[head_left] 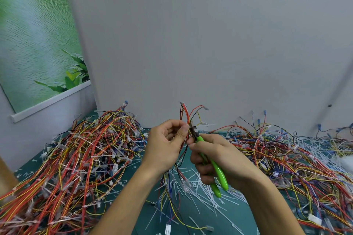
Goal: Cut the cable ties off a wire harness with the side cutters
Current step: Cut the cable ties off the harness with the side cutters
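Note:
My left hand [168, 143] pinches a wire harness [188, 114] of red, black and yellow wires, held upright above the table. Its loose ends fan out above my fingers and its lower wires [172, 187] hang down between my forearms. My right hand [215, 158] grips the green-handled side cutters [215, 168]. Their dark jaws [193, 130] sit against the harness right beside my left thumb. The cable tie at the jaws is too small to make out.
A large heap of tied harnesses [76, 158] fills the left of the green table [248, 213]. Another tangle of wires [286, 158] lies on the right. Cut white tie pieces [202, 196] are scattered below my hands. A grey wall stands close behind.

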`<state>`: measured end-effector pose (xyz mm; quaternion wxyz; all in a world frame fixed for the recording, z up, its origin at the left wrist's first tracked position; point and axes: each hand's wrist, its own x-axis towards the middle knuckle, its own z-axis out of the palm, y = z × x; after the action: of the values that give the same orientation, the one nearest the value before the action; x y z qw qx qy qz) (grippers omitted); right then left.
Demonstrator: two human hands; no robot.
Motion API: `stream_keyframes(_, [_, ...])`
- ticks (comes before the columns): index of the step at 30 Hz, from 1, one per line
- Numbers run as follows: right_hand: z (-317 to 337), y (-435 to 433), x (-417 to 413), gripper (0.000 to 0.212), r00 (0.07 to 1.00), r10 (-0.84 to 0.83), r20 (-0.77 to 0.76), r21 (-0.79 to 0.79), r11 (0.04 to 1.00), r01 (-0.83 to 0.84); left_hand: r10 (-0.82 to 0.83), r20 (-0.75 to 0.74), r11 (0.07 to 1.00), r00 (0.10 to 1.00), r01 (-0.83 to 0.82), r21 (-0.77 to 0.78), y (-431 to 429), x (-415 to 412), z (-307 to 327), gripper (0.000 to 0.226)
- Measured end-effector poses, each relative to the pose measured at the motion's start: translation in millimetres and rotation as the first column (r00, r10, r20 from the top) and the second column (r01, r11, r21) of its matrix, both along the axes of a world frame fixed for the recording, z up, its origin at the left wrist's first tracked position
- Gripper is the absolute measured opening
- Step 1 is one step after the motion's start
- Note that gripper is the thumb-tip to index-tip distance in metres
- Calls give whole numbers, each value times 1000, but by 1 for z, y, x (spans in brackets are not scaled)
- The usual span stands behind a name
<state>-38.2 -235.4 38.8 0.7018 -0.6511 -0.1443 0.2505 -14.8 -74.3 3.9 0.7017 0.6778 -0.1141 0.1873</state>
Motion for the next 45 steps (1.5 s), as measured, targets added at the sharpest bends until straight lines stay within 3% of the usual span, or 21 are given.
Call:
stream_keyframes(11, [-1,2,0,19,999,32,-5,31,999,-32,-8,24,1000,1000,7,19,-1,-2,1,18])
stream_keyframes(15, [-2,2,-1,5,1000,-5,12,-8,1000,5,-2,29,1000,1000,1,6,-1,0,1,16])
stream_keyframes(19, [-1,3,-1,6,1000,-16,4,-4,1000,16,-7,37,1000,999,7,13,-1,-1,1,19])
stream_keyframes(27, [-1,1,1,29,999,31,-33,55,998,-29,-10,47,999,999,9,31,-2,0,-1,21])
stream_keyframes(33, [-3,1,3,26,999,33,-10,37,999,-33,-14,35,1000,999,13,22,-2,1,-2,7])
stream_keyframes(45, [-4,2,0,8,1000,16,-20,43,999,-15,-8,22,1000,1000,7,19,0,1,-1,10])
